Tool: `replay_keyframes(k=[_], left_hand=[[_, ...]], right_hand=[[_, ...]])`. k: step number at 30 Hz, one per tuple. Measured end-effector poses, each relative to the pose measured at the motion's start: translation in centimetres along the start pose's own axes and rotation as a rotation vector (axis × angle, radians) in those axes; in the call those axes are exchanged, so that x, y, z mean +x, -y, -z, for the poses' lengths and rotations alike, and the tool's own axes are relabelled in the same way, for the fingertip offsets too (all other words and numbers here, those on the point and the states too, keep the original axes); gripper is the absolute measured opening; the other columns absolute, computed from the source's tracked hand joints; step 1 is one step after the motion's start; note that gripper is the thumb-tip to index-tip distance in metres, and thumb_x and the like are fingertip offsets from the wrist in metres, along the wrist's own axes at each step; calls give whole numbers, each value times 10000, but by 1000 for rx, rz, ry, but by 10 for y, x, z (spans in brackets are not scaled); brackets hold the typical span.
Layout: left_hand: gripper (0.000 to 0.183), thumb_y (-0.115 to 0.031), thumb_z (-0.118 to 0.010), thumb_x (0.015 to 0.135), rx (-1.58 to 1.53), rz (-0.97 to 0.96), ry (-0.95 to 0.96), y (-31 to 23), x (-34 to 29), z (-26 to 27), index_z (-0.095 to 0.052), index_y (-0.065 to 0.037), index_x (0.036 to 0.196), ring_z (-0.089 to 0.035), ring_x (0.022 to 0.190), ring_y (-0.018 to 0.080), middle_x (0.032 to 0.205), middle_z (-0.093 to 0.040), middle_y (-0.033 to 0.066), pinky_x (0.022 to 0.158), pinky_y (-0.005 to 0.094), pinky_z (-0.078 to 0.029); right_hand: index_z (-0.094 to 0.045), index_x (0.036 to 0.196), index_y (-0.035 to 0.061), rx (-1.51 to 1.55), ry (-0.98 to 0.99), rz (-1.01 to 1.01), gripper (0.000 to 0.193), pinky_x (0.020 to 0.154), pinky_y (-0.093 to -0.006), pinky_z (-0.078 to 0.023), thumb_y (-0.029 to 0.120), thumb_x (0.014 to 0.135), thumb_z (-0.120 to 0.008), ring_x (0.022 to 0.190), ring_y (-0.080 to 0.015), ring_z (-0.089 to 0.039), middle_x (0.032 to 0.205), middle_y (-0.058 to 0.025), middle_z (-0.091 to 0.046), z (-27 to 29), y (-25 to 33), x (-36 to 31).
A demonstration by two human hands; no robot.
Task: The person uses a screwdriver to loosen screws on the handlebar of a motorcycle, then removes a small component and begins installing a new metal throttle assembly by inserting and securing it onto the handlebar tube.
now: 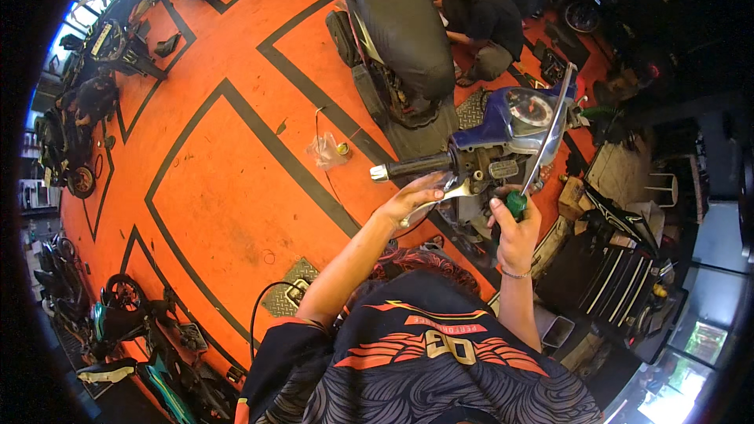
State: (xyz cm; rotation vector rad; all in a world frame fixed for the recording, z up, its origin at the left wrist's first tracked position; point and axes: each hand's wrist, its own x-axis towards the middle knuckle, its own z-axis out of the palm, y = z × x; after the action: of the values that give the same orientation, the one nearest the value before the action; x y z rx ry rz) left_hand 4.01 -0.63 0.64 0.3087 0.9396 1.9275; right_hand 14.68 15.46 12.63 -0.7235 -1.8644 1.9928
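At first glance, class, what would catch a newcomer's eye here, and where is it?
Probably the bright orange floor, with black lines, across the left and middle. Then the big dark seat at top centre. Right of centre, the right hand holds a green-handled screwdriver slanting upward past the dial.

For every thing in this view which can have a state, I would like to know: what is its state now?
Screwdriver: held in the right hand, pointing forward.
Silver lever: touched by the left hand; how firmly, unclear.
Handlebar grip: not held.
Speedometer: face up, set in the blue cover.
Clear plastic bag: crumpled, on the orange floor.
Scooter seat: down; latching not visible.
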Motion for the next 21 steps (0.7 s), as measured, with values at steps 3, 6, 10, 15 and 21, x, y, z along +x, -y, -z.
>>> replay_keyframes(k=[3,6,10,15,21], left_hand=[[864,-345,-688,846,-53,3,11,11,0,8,-281,74,1482,-382,1367,280,1499,-379,188,1142,387,-265],[852,-306,-698,844,-78,11,52,11,0,12,-277,57,1490,-394,1358,270,1496,-391,166,1134,375,-287],[826,-268,-700,852,-138,73,-36,13,-1,8,-280,56,1486,-391,1374,281,1491,-387,190,1117,411,-341],[780,-274,-702,855,-147,50,51,27,5,24,-334,32,1471,-481,1268,247,1430,-462,149,1052,381,-393],[749,-247,-721,854,-108,-4,104,32,10,28,-372,23,1458,-488,1225,202,1371,-506,110,1018,351,-413]], right_hand=[[-651,930,-2,-247,-29,74,119,553,-214,-398,56,845,-710,607,-43,-480,691,30,-557,-1,9,6],[-650,930,-12,-448,-58,260,151,574,-223,-412,61,824,-729,627,-46,-476,701,30,-560,-9,16,19],[-674,938,11,-791,-46,454,195,652,-292,-483,79,777,-760,681,-164,-590,775,-81,-655,-21,30,37],[-680,900,45,-1006,44,594,254,744,-376,-498,97,686,-807,880,-304,-603,863,-96,-684,-38,36,50],[-674,882,63,-1267,260,683,291,783,-394,-467,80,624,-808,894,-312,-604,882,-103,-673,-36,41,62]])
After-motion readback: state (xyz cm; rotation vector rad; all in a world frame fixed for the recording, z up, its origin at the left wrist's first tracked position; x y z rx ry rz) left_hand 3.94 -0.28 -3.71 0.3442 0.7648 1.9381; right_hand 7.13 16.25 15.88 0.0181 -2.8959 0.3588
